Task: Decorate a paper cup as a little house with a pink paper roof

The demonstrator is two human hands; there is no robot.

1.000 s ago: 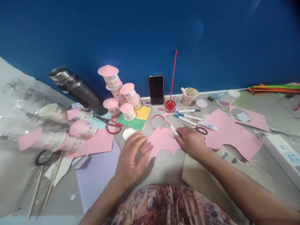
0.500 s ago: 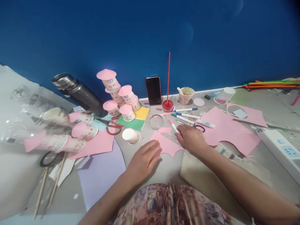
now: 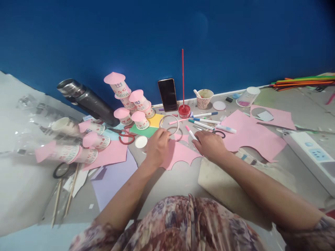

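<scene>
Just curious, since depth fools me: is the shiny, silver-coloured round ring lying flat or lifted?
Lifted: the left hand holds the ring tilted up; its curved shadow shows separately below.

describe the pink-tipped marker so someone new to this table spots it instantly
Find the phone propped against the blue wall, then come down and right to the right hand. The pink-tipped marker lies at its fingertips. Its pink end sets it apart from the nearby teal-tipped marker and blue-tipped markers.

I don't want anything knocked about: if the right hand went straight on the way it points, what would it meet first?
Likely the pink-tipped marker, right at the right hand; beyond it, roughly in line, the ring held in the left hand, though depth is unclear.
</scene>
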